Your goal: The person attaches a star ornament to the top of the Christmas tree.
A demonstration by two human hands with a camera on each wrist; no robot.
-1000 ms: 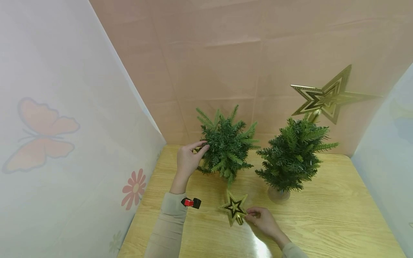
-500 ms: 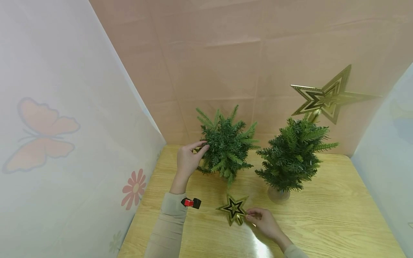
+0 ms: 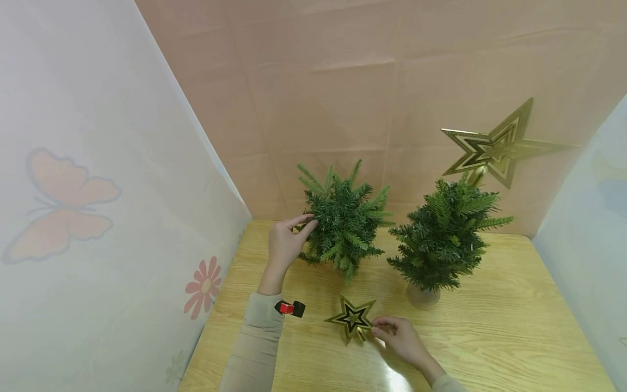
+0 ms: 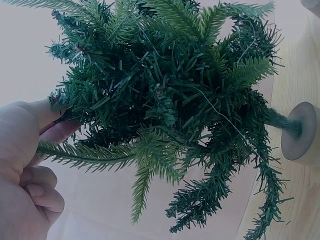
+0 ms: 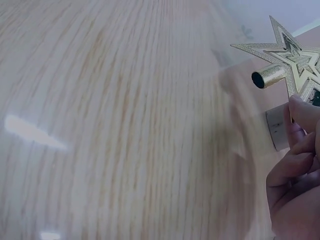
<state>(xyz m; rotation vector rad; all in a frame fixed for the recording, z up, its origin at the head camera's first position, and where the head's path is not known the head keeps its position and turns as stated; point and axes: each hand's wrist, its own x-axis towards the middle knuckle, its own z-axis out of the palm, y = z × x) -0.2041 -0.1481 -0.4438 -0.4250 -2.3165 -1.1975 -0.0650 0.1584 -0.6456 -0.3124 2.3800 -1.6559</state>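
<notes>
Gold glitter covers the small star [image 3: 352,318], which the right hand [image 3: 401,338] pinches by one point between thumb and fingertips, the other fingers curled in behind. It sits low over the table [image 3: 514,337], between the two trees and the near edge. In the right wrist view the star [image 5: 292,62] shows its hollow tube [image 5: 267,77], open end facing the camera, and the fingers [image 5: 300,117] close on the star's lower edge. Whether the star rests on the wood or is lifted just off it cannot be told.

The left hand [image 3: 286,242] holds the left tree [image 3: 345,228] by an outer branch on its left side, thumb and forefinger closed on the needles, remaining fingers loosely bent. In the left wrist view the thumb [image 4: 22,125] and a finger [image 4: 60,132] pinch a branch tip, and the tree [image 4: 165,110] has a round wooden base [image 4: 300,132] at its stem's end.

The right tree [image 3: 443,237] stands upright in a small grey pot [image 3: 422,296], just beside the left tree, their branch tips close. It carries a large star [image 3: 495,144] on top, tilted to one side. A red and black clip [image 3: 290,308] lies on the table by the left sleeve [image 3: 254,348].
</notes>
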